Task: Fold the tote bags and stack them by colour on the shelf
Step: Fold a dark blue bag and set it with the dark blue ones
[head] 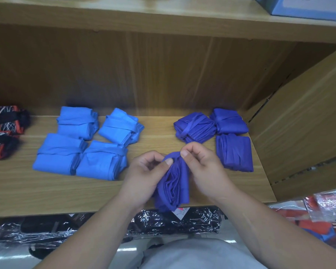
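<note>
I've got left hand (149,167) & right hand (199,162) pinching the purple bag (173,183) at shelf (47,193) front edge. Wrap strap tight, keep folds square, then set w/ purple stack (213,133) behind, right of light-blue stack (85,144).

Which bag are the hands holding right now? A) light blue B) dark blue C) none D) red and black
B: the left hand and right hand both pinch the top of a dark blue bag at the front edge of the shelf, close to the folded dark blue bags on the right.
</note>
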